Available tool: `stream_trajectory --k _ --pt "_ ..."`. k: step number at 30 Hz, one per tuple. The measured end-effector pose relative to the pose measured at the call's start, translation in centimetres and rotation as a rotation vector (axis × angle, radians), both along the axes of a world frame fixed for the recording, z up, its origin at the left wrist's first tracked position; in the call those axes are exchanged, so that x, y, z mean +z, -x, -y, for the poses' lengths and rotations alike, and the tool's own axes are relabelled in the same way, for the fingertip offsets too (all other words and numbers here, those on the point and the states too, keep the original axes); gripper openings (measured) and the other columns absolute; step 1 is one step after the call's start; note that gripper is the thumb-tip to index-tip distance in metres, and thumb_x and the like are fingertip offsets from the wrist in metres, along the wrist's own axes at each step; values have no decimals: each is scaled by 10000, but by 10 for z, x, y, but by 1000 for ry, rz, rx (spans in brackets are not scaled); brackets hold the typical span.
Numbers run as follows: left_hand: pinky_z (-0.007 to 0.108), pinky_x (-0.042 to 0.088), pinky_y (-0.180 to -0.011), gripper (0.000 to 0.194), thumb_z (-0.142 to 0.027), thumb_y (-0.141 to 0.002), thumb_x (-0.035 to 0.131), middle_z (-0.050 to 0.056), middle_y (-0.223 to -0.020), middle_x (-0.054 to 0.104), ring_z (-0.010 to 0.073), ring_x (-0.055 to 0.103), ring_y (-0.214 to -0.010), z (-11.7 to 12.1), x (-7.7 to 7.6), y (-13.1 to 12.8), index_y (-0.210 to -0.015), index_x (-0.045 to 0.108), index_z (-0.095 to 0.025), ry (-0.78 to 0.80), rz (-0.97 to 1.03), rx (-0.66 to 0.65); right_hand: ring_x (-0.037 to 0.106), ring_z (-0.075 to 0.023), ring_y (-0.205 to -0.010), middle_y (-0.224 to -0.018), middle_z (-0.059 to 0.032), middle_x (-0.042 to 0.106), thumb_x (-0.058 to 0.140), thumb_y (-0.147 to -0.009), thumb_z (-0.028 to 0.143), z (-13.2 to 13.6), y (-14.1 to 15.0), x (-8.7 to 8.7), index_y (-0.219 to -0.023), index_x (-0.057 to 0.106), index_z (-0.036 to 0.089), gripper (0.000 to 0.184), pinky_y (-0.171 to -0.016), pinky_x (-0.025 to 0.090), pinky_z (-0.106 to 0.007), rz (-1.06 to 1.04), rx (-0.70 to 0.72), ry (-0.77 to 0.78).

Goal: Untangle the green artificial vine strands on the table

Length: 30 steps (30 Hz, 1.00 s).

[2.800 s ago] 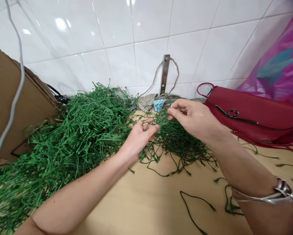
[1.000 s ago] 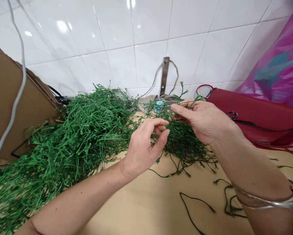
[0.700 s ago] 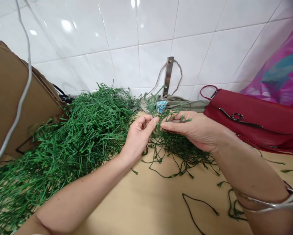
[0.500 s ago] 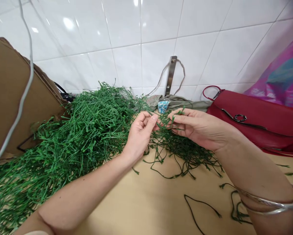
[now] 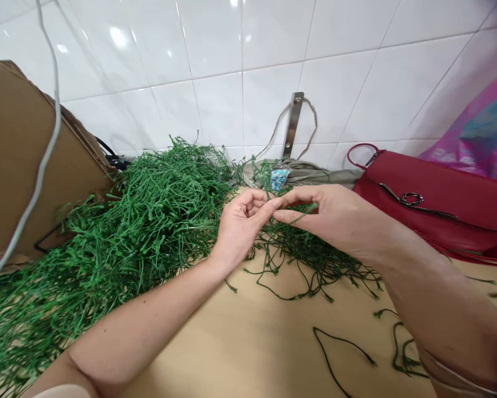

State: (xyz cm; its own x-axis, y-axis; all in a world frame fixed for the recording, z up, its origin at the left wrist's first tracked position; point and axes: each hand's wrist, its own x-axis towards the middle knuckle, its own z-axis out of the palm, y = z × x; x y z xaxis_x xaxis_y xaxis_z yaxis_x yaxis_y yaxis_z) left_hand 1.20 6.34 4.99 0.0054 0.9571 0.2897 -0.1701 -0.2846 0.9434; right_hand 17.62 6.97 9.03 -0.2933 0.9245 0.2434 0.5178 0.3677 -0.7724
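Note:
My left hand (image 5: 246, 224) is closed in a pinch on a thin green plastic plant stem (image 5: 268, 194), its branching tip rising above the fingers. My right hand (image 5: 323, 218) meets it fingertip to fingertip and pinches the same piece, with a short green end showing between thumb and forefinger. Exactly where the fingers meet is partly hidden. Under my right hand lies a darker heap of green stems (image 5: 323, 257) with knotted-looking ends. A much larger, brighter pile of green stems (image 5: 161, 204) spreads to the left, behind my left forearm.
A cardboard box (image 5: 32, 155) stands at the left, with a pale cable (image 5: 49, 149) hanging before it. A red handbag (image 5: 439, 204) and a purple plastic bag (image 5: 476, 132) are at the right. Loose stems (image 5: 343, 345) lie on the table (image 5: 231, 342). A small blue-and-white cup (image 5: 279, 177) stands near the wall.
My right hand lifted a branching green stem from the darker heap and brought it to my left hand. Both hands now close together on it. The view has shifted slightly.

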Motion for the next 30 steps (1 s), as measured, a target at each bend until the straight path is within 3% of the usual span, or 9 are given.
stream_trajectory --k 4,9,16,20,23,28,30 --pt "220 423 -647 225 -303 -810 797 -40 -700 591 73 502 -621 0 0 0 -759 620 -173 14 91 -62 561 -186 -749 -729 -2 648 820 -661 577 -5 2 -7 -692 670 233 376 -704 425 -328 -264 17 134" --pt "216 442 -695 173 -212 -789 793 -33 -785 614 66 534 -662 -1 1 -2 -880 652 -170 119 188 -231 556 -171 -780 -793 8 618 890 -560 516 -11 -1 -9 -702 607 230 426 -702 437 -315 -552 44 404" --pt "227 450 -716 178 -216 -769 801 -39 -714 615 69 537 -651 -5 -5 -2 -792 634 -160 138 91 -173 561 -197 -794 -776 -3 619 792 -711 410 -16 5 -22 -708 581 248 267 -797 459 -359 -445 -129 -18" --pt "247 479 -716 279 -248 -654 882 -23 -759 675 73 571 -645 -6 -10 -7 -768 646 -153 178 125 -125 614 -198 -771 -734 -2 636 731 -725 325 -23 11 -36 -695 511 258 232 -782 475 -349 -540 -153 17" --pt "249 487 -697 334 -269 -598 916 -21 -760 689 72 579 -625 -7 -16 -11 -752 647 -144 220 139 -115 607 -196 -726 -751 -15 668 715 -718 316 -30 11 -48 -707 508 260 214 -734 472 -346 -501 -210 38" --pt "211 460 -672 329 -295 -657 900 -35 -745 664 62 568 -635 -7 -17 -10 -776 631 -148 178 163 -104 557 -184 -690 -698 -3 628 707 -711 328 -31 8 -52 -699 508 257 212 -677 434 -319 -457 -222 -35" --pt "182 428 -643 300 -319 -724 869 -45 -730 631 55 554 -650 -7 -13 -7 -803 630 -157 135 206 -84 507 -163 -639 -653 18 579 694 -703 331 -28 9 -47 -711 518 253 192 -631 395 -303 -493 -166 26"
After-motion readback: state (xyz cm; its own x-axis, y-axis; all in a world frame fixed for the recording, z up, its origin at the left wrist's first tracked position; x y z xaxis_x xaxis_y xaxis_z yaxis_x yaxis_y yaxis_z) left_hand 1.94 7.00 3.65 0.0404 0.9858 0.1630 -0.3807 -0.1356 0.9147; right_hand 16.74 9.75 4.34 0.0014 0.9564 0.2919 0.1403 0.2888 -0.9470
